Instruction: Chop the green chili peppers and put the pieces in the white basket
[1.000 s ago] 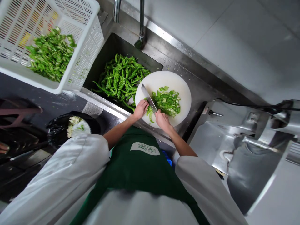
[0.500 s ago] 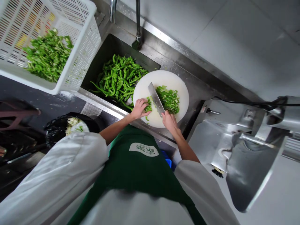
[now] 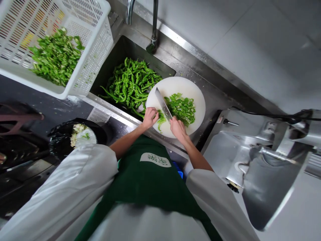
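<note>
My right hand [image 3: 178, 128] is wrapped round the handle of a cleaver [image 3: 163, 104]. The blade stands on a round white cutting board [image 3: 199, 122], slanting away to the left. To the blade's right lies a heap of chopped green peppers [image 3: 182, 108]; a few cut pieces [image 3: 162, 120] lie on its left. At the board's left edge is my left hand [image 3: 150, 117], its fingers curled in; what they hold, if anything, is hidden. Whole green peppers [image 3: 134, 82] fill the sink [image 3: 105, 75] beside the board.
A white perforated basket [image 3: 87, 72] with cut green peppers [image 3: 59, 58] stands at upper left. A faucet [image 3: 152, 42] rises behind the sink. Below left is a black-lined bin [image 3: 59, 140] with scraps. A metal machine [image 3: 253, 150] stands close on the right.
My left hand has drawn back from the cut peppers to the board's left edge, fingers more curled. The cleaver has shifted slightly left over the board. The whole view has shifted a little.
</note>
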### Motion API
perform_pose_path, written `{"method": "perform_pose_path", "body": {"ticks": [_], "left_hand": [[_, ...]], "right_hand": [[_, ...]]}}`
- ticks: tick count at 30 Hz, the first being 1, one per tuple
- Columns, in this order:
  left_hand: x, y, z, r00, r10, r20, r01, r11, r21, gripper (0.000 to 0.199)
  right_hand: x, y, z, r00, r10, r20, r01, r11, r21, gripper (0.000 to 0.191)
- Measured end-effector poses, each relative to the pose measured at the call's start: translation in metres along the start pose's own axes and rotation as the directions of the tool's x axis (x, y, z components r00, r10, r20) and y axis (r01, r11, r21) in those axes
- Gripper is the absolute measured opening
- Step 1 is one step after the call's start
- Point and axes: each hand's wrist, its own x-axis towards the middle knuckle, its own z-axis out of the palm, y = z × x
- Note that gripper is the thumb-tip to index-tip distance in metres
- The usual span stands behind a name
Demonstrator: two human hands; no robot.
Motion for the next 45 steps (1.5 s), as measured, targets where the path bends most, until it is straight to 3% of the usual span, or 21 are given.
{"method": "perform_pose_path", "body": {"ticks": [2, 4, 8, 10, 14, 16, 19, 23, 27, 29, 32, 38, 41, 45], "left_hand": [[-0.003, -0.001, -0.001, 1.000, -0.014, -0.024, 0.014, 1.000, 0.003, 0.018], [-0.004, -0.002, 0.003, 1.000, 0.011, 0.017, -0.011, 1.000, -0.007, 0.018], [-0.005, -0.002, 0.012, 0.995, 0.045, 0.084, -0.042, 0.998, -0.043, 0.016], [-0.008, 0.000, 0.009, 0.998, 0.051, 0.048, -0.047, 0.996, -0.072, 0.014], [-0.021, 0.006, -0.004, 0.990, -0.038, -0.139, 0.030, 0.998, -0.060, 0.011], [-0.028, 0.008, -0.006, 0.986, -0.073, -0.153, 0.067, 0.997, -0.043, 0.012], [-0.037, 0.010, -0.003, 0.995, -0.066, -0.081, 0.062, 0.997, -0.051, 0.015], [-0.048, 0.008, -0.003, 1.000, -0.020, 0.015, 0.021, 0.997, -0.072, 0.021], [-0.053, 0.003, -0.008, 0.957, 0.123, 0.262, -0.126, 0.992, -0.006, 0.058], [-0.046, 0.002, -0.006, 0.951, 0.106, 0.290, -0.122, 0.992, 0.037, 0.059], [-0.020, 0.008, 0.010, 0.978, 0.027, 0.206, -0.045, 0.995, 0.086, 0.059], [0.034, 0.034, 0.053, 0.993, -0.088, 0.083, 0.087, 0.996, 0.017, 0.067], [0.043, 0.038, 0.054, 0.995, -0.075, 0.069, 0.079, 0.995, -0.058, 0.066], [0.040, 0.030, 0.040, 0.995, -0.097, 0.016, 0.097, 0.995, -0.015, 0.067]], "right_hand": [[-0.011, -0.001, 0.004, 1.000, -0.008, 0.006, 0.008, 1.000, -0.016, 0.038], [-0.017, -0.005, 0.013, 0.999, -0.012, 0.033, 0.013, 0.999, -0.029, 0.038], [-0.008, -0.018, 0.024, 0.999, 0.013, 0.048, -0.012, 1.000, -0.021, 0.038], [-0.003, -0.019, 0.020, 0.999, -0.001, 0.046, 0.002, 1.000, -0.005, 0.037], [-0.014, -0.013, 0.011, 0.999, -0.012, 0.049, 0.013, 1.000, -0.026, 0.040], [-0.025, -0.015, 0.014, 0.998, -0.020, 0.056, 0.022, 0.999, -0.043, 0.042], [-0.031, -0.024, 0.026, 0.996, -0.028, 0.086, 0.032, 0.998, -0.049, 0.043], [-0.017, -0.031, 0.030, 0.996, -0.028, 0.083, 0.027, 1.000, 0.010, 0.043], [-0.010, -0.013, 0.016, 0.998, -0.053, 0.042, 0.050, 0.996, 0.075, 0.036], [-0.016, 0.005, 0.006, 1.000, -0.006, -0.018, 0.008, 0.996, 0.092, 0.037], [-0.028, 0.042, -0.004, 0.980, 0.145, -0.138, -0.133, 0.987, 0.094, 0.040], [-0.039, 0.109, 0.004, 0.837, 0.489, -0.245, -0.487, 0.870, 0.074, 0.037], [-0.043, 0.112, 0.022, 0.804, 0.559, -0.201, -0.552, 0.828, 0.098, 0.035], [-0.049, 0.087, 0.042, 0.853, 0.503, -0.138, -0.487, 0.863, 0.135, 0.035]]}}
